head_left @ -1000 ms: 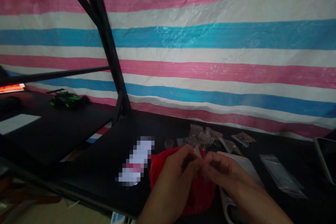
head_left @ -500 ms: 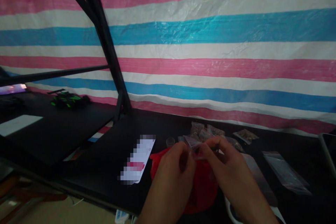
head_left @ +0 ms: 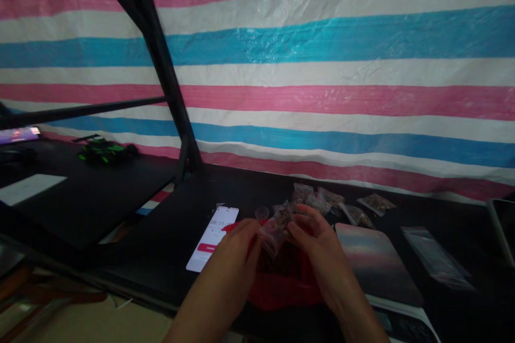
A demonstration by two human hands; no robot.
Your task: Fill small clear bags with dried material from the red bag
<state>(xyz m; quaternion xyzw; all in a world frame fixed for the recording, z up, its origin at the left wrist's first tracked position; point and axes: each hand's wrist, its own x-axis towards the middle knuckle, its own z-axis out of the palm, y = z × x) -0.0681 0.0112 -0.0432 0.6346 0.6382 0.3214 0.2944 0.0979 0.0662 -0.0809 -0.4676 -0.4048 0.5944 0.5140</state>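
A small clear zip bag [head_left: 277,228] with brown bits in it is held up between my two hands. My left hand [head_left: 240,249] is closed at its left edge, with the fingertips partly hidden. Thumb and fingers of my right hand [head_left: 316,233] pinch the bag's right side. Directly below lies a red plastic bag [head_left: 281,292], its mouth spread and dark contents showing inside. Just beyond the hands, several filled zip bags [head_left: 330,197] lie in a loose group, and a small clear cup [head_left: 262,213] stands to their left.
A phone [head_left: 209,244] showing a timer lies left of my hands. On the right are a kitchen scale [head_left: 378,260] and a stack of flat zip bags [head_left: 436,257]. A black metal frame [head_left: 164,64] rises at the left, near a green toy car [head_left: 107,150] on the neighbouring table.
The zip bag has been turned and tilted, so its brown contents now show. My hands have moved slightly left and apart, uncovering more of the scale.
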